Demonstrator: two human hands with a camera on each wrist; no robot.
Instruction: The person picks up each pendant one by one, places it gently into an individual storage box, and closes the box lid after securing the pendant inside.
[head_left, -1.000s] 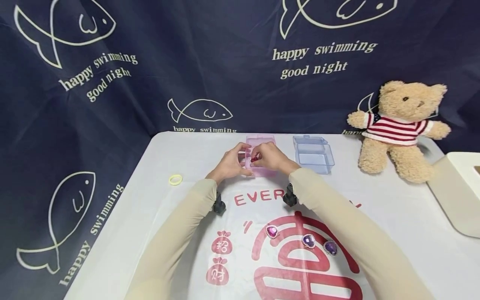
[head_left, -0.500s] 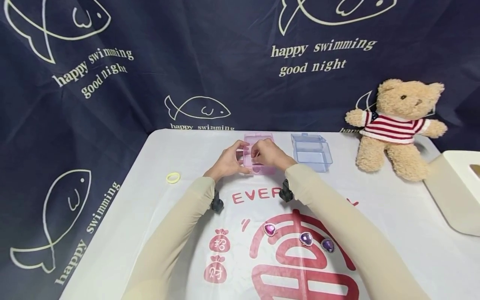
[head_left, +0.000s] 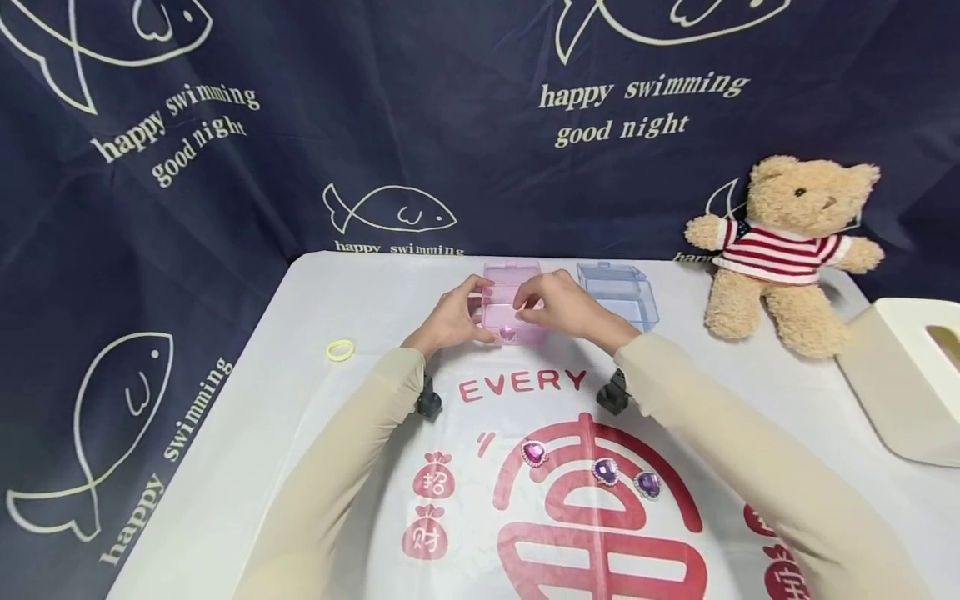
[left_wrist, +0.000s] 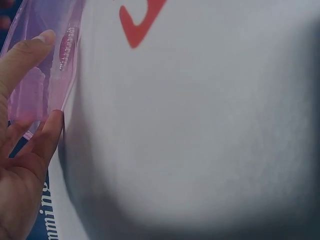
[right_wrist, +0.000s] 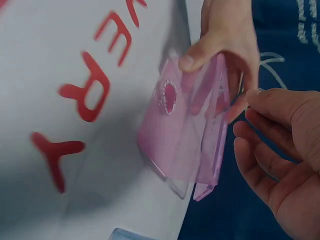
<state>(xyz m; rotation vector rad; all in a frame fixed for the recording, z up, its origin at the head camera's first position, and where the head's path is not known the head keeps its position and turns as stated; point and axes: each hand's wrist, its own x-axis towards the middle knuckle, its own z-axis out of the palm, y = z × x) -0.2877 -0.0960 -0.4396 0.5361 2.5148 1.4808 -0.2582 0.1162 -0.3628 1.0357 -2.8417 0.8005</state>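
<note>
My left hand (head_left: 453, 312) grips the left side of an opened clear pink plastic box (head_left: 512, 275), thumb at the near side and fingers behind. A pink gem with a beaded white rim (right_wrist: 170, 97) shows at the box's near side in the right wrist view; the left wrist view shows the gem (left_wrist: 66, 50) edge-on beside my thumb. My right hand (head_left: 562, 304) hovers over the box's right side, its fingers loosely bent and nothing visible between them. On the table's near part lie a pink heart gem (head_left: 534, 453) and two purple heart gems (head_left: 605, 472).
An opened clear blue box (head_left: 637, 312) stands right of the pink one. A yellow ring (head_left: 341, 350) lies at left. A teddy bear (head_left: 795, 237) in a striped shirt sits at the back right, beside a white container (head_left: 892, 392). A navy curtain (head_left: 420, 100) hangs behind the table.
The red-pink gem my right hand pinched a second ago now lies at the pink box's near side. My right hand has drawn back rightward; my left hand keeps its grip.
</note>
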